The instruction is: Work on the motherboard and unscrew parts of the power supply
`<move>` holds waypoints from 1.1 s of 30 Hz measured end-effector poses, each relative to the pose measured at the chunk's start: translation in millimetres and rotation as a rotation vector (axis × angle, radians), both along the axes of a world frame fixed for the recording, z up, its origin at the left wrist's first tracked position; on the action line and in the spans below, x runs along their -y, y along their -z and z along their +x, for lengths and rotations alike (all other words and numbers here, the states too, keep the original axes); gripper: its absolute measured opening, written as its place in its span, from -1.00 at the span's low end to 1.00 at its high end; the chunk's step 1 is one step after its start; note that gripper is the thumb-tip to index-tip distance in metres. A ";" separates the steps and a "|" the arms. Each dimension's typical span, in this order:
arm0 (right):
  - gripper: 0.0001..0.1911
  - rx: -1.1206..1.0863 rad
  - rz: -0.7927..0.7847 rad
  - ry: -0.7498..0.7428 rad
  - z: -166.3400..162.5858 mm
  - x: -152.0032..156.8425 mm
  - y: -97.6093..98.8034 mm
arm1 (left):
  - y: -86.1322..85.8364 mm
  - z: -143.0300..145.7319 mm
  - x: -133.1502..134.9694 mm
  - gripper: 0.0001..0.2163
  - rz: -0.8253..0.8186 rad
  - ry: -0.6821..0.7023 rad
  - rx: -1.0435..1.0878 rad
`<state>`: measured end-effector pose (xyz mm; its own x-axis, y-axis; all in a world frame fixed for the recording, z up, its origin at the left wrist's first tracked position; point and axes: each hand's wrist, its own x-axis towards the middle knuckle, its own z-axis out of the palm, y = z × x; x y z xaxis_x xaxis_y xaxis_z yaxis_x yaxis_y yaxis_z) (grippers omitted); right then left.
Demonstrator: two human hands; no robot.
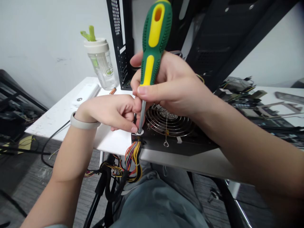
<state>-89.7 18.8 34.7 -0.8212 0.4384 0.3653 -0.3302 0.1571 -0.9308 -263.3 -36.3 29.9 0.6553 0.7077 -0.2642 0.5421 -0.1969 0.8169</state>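
Observation:
My right hand (171,84) grips a screwdriver (152,53) with a green and yellow handle, held nearly upright. Its metal shaft runs down to a small pale round piece at the near left corner of a black power supply (154,139). Beside the shaft, my left hand (118,110) is curled, with a fingertip at that pale piece; what its fingers pinch is hidden. The power supply has a round wire fan grille (171,122) on top, partly covered by my right hand. A bundle of coloured cables (133,155) leaves its corner and hangs over the table edge.
A clear bottle (103,66) and a white box-shaped device (85,94) stand on the white table (57,110) at left. An open black computer case (206,34) rises behind the power supply. Circuit boards and metal parts (268,110) lie at right.

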 end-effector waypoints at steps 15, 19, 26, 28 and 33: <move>-0.40 -0.167 0.116 -0.029 0.4 0.5 5.5 | 0.7 4.3 0.9 -0.79 -0.020 0.003 0.030; -0.51 -0.198 0.116 0.034 1.1 1.0 2.4 | 0.2 3.9 -1.3 -0.71 0.177 0.034 0.043; -0.49 -0.221 0.102 -0.035 2.8 6.1 2.7 | 0.6 2.9 0.4 -0.67 -0.034 0.039 0.009; -0.46 -0.202 0.106 -0.063 3.8 6.5 3.6 | 1.4 3.4 1.3 -0.76 -0.081 0.001 0.042; -0.47 -0.161 0.133 -0.060 6.0 6.5 2.5 | 2.1 2.7 2.0 -0.77 -0.052 -0.014 0.020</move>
<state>-83.8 12.3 32.2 -0.7709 0.3295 0.5452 -0.4854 0.2505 -0.8377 -260.5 -38.3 27.8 0.6509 0.7026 -0.2876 0.5276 -0.1462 0.8368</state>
